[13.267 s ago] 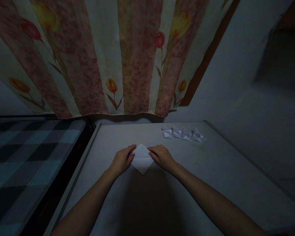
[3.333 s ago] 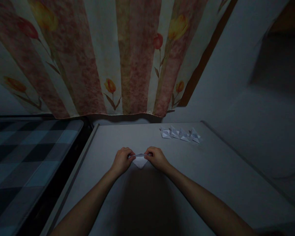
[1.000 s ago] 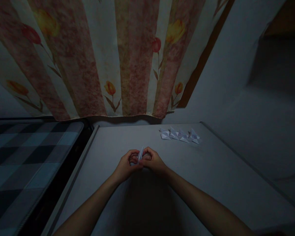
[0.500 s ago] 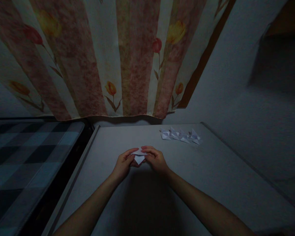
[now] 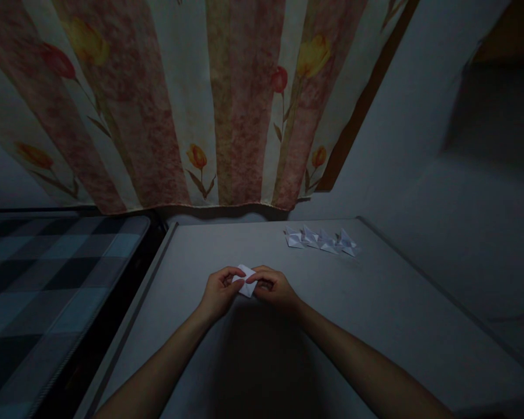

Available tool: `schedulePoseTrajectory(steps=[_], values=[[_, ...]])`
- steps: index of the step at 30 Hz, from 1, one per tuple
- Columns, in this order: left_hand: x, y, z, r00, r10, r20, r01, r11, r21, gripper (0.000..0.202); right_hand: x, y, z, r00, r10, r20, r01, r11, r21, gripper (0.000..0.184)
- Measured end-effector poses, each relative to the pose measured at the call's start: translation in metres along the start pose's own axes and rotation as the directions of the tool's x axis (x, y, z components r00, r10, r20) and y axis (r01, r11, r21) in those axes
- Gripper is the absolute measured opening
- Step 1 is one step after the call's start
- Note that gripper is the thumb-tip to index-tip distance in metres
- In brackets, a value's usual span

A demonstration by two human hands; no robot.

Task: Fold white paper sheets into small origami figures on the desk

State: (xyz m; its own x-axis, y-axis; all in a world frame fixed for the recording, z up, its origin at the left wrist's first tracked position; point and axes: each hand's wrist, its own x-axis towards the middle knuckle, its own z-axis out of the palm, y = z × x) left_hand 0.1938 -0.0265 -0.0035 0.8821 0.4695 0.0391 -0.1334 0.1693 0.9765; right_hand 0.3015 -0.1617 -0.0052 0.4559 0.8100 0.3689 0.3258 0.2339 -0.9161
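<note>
A small piece of folded white paper (image 5: 247, 290) is held between my two hands over the table (image 5: 192, 244). My left hand (image 5: 219, 291) pinches its left side, thumb and index finger on the upper face. From the right, my right hand (image 5: 276, 287) grips it with the index finger and thumb near its middle. The paper looks like a small diamond with creases meeting near the centre. Parts of its sides are hidden under my fingers. Farther back on the right, several folded white paper shapes (image 5: 327, 241) with upright points stand in a row.
A striped curtain with tulips (image 5: 244, 116) hangs behind the table. On the left lies a checkered mattress (image 5: 48, 279), with a dark gap between it and the table's raised edge (image 5: 133, 314). A wall (image 5: 441, 221) rises on the right. The light is dim.
The folded paper has gone from a gaping shape with a pointed lower flap to a flatter diamond. My fingers have moved inward onto its face; the row of paper shapes is unchanged.
</note>
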Motion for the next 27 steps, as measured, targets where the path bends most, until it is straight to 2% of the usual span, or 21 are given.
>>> schedulePoseTrajectory(steps=[4, 6, 10, 12, 14, 17, 20, 22, 24, 27], values=[[-0.002, 0.003, -0.001, 0.997, 0.063, 0.050, -0.068, 0.991, 0.117, 0.023, 0.001, 0.000, -0.005, 0.996, -0.093, -0.003, 0.092, 0.987, -0.132, 0.023], [-0.005, 0.001, -0.002, 0.992, 0.071, 0.101, -0.084, 0.987, 0.134, 0.028, 0.001, 0.000, -0.007, 0.993, -0.113, -0.026, 0.108, 0.982, -0.157, 0.019], [-0.005, -0.004, -0.006, 0.980, 0.049, 0.195, -0.089, 0.975, 0.201, 0.045, 0.001, 0.003, -0.008, 0.992, -0.095, -0.080, 0.081, 0.982, -0.168, 0.013], [-0.003, -0.005, -0.010, 0.974, 0.093, 0.208, -0.157, 0.937, 0.312, 0.045, 0.001, 0.006, -0.008, 0.992, -0.057, -0.110, 0.037, 0.983, -0.180, 0.012], [0.001, -0.006, -0.014, 0.951, 0.174, 0.255, -0.278, 0.845, 0.457, 0.044, 0.001, 0.010, -0.009, 0.989, 0.002, -0.145, -0.035, 0.973, -0.226, 0.014], [0.005, -0.008, -0.020, 0.895, 0.256, 0.367, -0.443, 0.616, 0.651, 0.039, 0.001, 0.014, -0.011, 0.984, 0.080, -0.162, -0.137, 0.915, -0.379, 0.016], [0.007, -0.013, -0.023, 0.858, 0.293, 0.423, -0.509, 0.366, 0.779, 0.035, 0.002, 0.016, -0.014, 0.989, 0.094, -0.117, -0.142, 0.841, -0.523, 0.013], [0.008, -0.016, -0.024, 0.833, 0.321, 0.451, -0.532, 0.236, 0.814, 0.032, 0.002, 0.016, -0.016, 0.991, 0.084, -0.100, -0.127, 0.798, -0.589, 0.011], [0.009, -0.016, -0.026, 0.804, 0.342, 0.488, -0.559, 0.151, 0.815, 0.026, 0.003, 0.016, -0.018, 0.994, 0.074, -0.085, -0.112, 0.751, -0.651, 0.009], [0.010, -0.014, -0.028, 0.763, 0.346, 0.546, -0.602, 0.071, 0.795, 0.019, 0.002, 0.016, -0.022, 0.997, 0.068, -0.020, -0.062, 0.687, -0.724, 0.010]])
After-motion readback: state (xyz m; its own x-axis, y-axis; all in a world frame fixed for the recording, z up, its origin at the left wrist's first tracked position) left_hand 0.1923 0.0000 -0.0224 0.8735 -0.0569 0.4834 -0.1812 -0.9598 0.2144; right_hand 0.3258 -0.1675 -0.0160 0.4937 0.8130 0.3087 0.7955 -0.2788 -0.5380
